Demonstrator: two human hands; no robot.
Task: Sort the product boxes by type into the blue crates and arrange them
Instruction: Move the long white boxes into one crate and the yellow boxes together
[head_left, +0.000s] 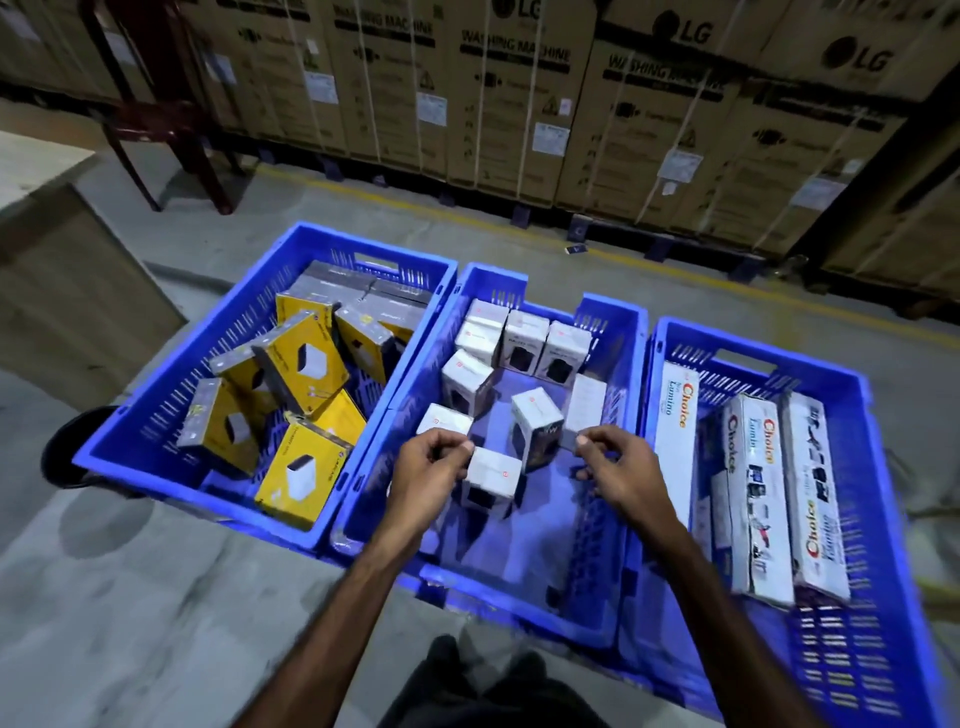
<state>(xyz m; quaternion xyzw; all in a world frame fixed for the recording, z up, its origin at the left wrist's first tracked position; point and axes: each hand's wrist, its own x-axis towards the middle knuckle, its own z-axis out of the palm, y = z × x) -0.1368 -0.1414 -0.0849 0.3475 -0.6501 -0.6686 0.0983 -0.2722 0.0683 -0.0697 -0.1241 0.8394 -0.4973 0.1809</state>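
Hands meet over the middle blue crate (618, 332), where small white boxes are being sorted: the left hand (434, 467) pinches a white box (444, 422) at its near edge between thumb and curled fingers, while the right hand (615, 465) grips a second white box (584, 410) standing tall by the crate's right wall. Between and just below the two hands, another white box (493, 475) rests on the crate floor, with one more (535, 423) upright just behind it. A loose row of the same white boxes (524, 340) lines the far end of this crate. The left crate (156, 415) holds yellow boxes (304, 358) tumbled at odd angles, with grey packs stacked at its far end. The right crate (878, 467) holds long white "Choice" cartons (753, 493) laid side by side. All three crates sit close together on a grey concrete floor (130, 597), before a wall of large brown washing-machine cartons (519, 93).
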